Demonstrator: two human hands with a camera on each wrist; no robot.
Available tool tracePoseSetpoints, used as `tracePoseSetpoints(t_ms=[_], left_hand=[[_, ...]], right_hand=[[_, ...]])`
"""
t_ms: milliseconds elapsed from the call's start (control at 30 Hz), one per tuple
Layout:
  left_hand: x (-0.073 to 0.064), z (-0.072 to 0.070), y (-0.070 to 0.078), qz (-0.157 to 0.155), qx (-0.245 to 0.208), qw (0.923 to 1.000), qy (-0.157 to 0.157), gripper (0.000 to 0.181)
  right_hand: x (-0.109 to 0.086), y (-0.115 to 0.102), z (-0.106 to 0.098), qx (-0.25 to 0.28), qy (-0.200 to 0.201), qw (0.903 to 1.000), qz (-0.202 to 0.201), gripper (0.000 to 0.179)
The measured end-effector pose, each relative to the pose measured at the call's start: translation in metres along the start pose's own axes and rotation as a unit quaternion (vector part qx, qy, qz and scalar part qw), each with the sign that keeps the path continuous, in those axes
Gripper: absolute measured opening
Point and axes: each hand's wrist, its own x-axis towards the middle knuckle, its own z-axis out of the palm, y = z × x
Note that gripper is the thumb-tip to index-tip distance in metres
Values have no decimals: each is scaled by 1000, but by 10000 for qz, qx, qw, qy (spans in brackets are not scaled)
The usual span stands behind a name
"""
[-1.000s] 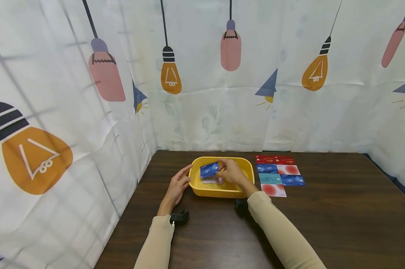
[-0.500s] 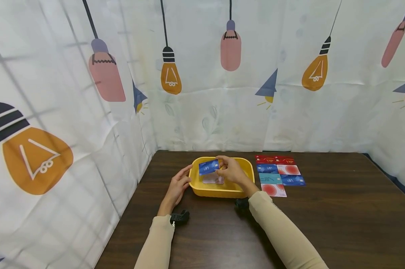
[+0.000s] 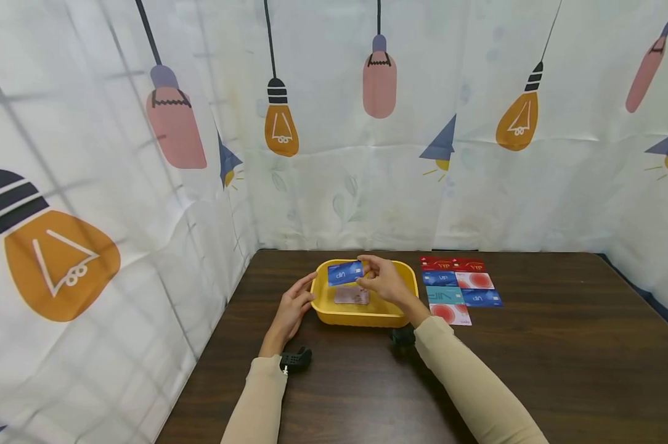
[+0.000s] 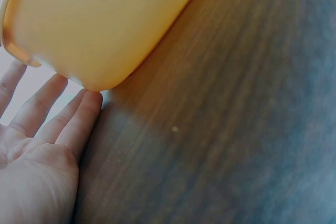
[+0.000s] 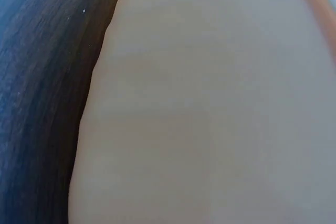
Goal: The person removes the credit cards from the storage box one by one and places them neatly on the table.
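Over the yellow plastic tray (image 3: 362, 320), my right hand (image 3: 386, 280) pinches a blue VIP card (image 3: 344, 273) by its right end, between thumb and fingers. Beneath it, a pale pinkish card (image 3: 351, 295) lies on the tray's floor. My left hand (image 3: 291, 313) rests its extended fingertips against the tray's left side. In the left wrist view those straight fingers (image 4: 79, 124) touch the tray's outer wall (image 4: 100, 30). The right wrist view is filled by the tray's pale wall (image 5: 199, 103), and the right hand is out of sight there.
Right of the tray, several cards lie in two columns on the dark wooden table (image 3: 561, 345): red VIP cards (image 3: 469, 264) at the back, then blue cards (image 3: 482, 298), a teal card (image 3: 443, 294) and red-and-white cards (image 3: 449, 314). A patterned curtain (image 3: 334, 203) hangs behind.
My right hand has lifted the blue card slightly and turned it more level, uncovering more of the pale card below. My left hand stays at the tray's side.
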Motion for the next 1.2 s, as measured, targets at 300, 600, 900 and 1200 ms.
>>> tracePoseSetpoints(t_ms=[300, 600, 900, 1200], left_hand=[[-2, 0, 0, 25, 38, 10000, -46, 56], [0, 0, 0, 54, 39, 10000, -44, 55], [-2, 0, 2, 24, 39, 10000, -13, 54], [-1, 0, 2, 16, -12, 10000, -60, 55]], right_hand=[[-17, -4, -20, -244, 40, 9997, -50, 57], [-41, -4, -40, -457, 200, 9983, -287, 53], [-65, -4, -60, -368, 146, 9992, -107, 58], [-82, 5, -79, -269, 381, 9989, -61, 59]])
